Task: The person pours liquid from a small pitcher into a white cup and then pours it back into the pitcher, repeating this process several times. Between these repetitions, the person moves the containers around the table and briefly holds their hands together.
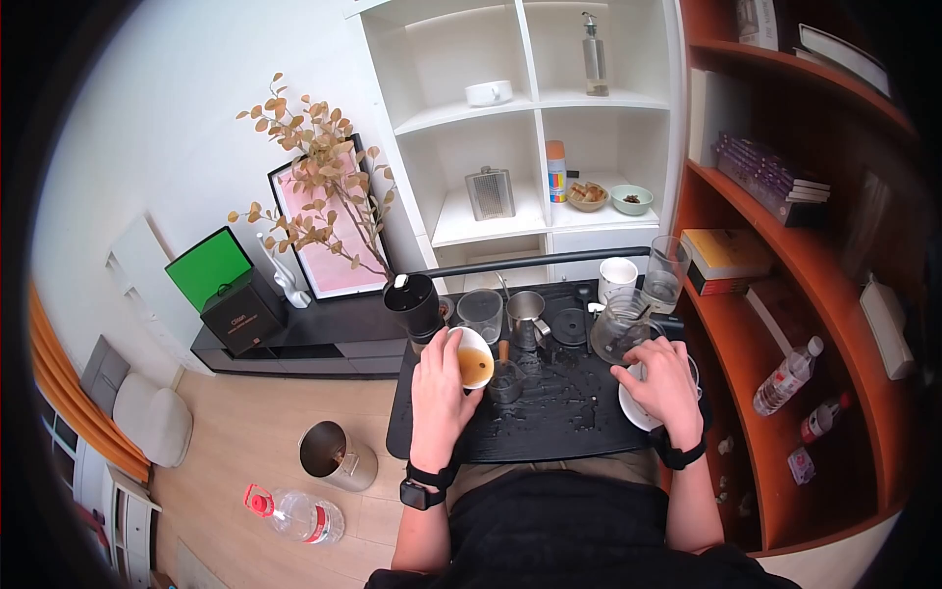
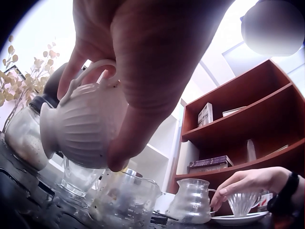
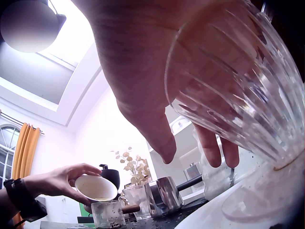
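My left hand (image 1: 440,398) grips a white cup (image 1: 476,367) holding brown liquid, with a dark spot in it. The cup's ribbed side (image 2: 81,129) is tilted in the left wrist view, fingers by its handle. Under it is a small glass jug (image 1: 506,383) with a wooden handle. My right hand (image 1: 667,388) hovers with loosely bent fingers over a white saucer (image 1: 638,410), beside a glass server (image 1: 616,339). A ribbed clear glass dripper (image 3: 243,86) stands by the right palm; whether the fingers touch the server's handle, I cannot tell.
Water drops lie on the black tray table (image 1: 549,442). A metal pitcher (image 1: 527,316), a black grinder (image 1: 412,304), a white cup (image 1: 617,278) and a tall glass (image 1: 665,275) stand towards its back. A metal bin (image 1: 355,466) and a water bottle (image 1: 309,517) are on the floor.
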